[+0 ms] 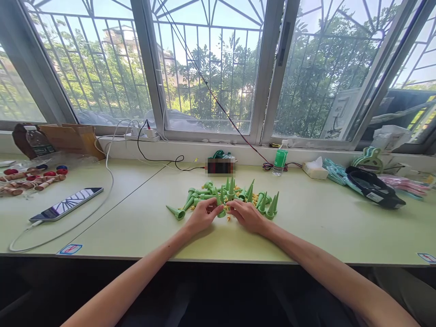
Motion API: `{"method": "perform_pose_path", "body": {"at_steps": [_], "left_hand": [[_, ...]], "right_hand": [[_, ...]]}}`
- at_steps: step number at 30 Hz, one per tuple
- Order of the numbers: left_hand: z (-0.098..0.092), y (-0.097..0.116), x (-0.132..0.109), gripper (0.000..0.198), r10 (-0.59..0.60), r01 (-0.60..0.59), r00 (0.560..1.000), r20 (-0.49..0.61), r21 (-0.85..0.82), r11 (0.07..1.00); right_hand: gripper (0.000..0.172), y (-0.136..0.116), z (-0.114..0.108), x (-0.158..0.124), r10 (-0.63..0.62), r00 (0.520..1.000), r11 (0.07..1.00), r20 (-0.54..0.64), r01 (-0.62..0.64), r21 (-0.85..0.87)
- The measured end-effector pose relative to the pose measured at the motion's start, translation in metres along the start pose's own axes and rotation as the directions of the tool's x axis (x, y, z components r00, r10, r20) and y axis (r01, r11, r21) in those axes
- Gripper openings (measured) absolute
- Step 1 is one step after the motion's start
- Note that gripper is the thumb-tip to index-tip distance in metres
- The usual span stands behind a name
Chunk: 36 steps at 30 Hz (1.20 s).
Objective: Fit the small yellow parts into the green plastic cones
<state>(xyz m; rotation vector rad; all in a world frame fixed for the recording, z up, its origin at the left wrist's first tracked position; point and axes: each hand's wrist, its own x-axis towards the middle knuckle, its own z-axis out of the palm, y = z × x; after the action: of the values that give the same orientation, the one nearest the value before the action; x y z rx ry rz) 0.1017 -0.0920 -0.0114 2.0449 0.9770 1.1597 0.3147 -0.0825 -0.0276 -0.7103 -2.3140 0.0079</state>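
My left hand (204, 215) is closed with thumb and fingers round a pale green plastic cone spike (221, 212), held with its point up just above the table. My right hand (248, 216) meets it from the other side, fingertips pinched close to the spike. A bit of yellow shows at those fingertips, but what they grip is too small to make out. Behind both hands spreads a pile of green cone spikes (200, 197), some upright, others on their sides, mixed with small yellow pieces (229, 218). One spike (176, 212) lies at the pile's left end.
Left on the table (136, 227) lies a phone (66, 204) on a white cable, with wooden toys (34, 179) beyond. At the back stand a green-labelled bottle (280, 158) and a tissue pack (315, 168). A black cap (374, 188) lies at right, below the windows.
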Motion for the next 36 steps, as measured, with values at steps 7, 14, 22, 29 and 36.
{"method": "perform_pose_path", "body": {"at_steps": [7,14,22,29,36], "left_hand": [[-0.0001,0.0032,-0.0017,0.035,0.065,-0.061,0.998,-0.024,0.152,0.987],[-0.0018,-0.0034,-0.0035,0.029,0.116,-0.116,0.993,0.014,0.248,0.962],[-0.0027,-0.0043,-0.0038,0.025,0.163,-0.169,0.986,0.045,0.311,0.935],[-0.0028,-0.0052,-0.0042,0.028,0.221,-0.23,0.973,0.066,0.369,0.901],[-0.0044,-0.0006,-0.0056,0.016,0.23,-0.268,0.963,0.143,0.385,0.883]], "right_hand": [[0.018,-0.0007,0.0012,0.0004,0.011,1.0,1.0,-0.004,-0.011,0.001],[0.017,-0.0044,0.0003,0.0034,0.025,1.0,0.999,-0.011,-0.025,-0.024],[0.017,-0.0018,0.0033,0.0031,0.023,1.0,0.999,-0.017,-0.023,-0.038],[0.021,-0.0017,0.0033,0.0033,0.041,0.999,0.998,-0.007,-0.041,-0.044],[0.03,-0.0014,0.0056,0.0027,0.081,0.997,0.994,0.002,-0.081,-0.073]]}}
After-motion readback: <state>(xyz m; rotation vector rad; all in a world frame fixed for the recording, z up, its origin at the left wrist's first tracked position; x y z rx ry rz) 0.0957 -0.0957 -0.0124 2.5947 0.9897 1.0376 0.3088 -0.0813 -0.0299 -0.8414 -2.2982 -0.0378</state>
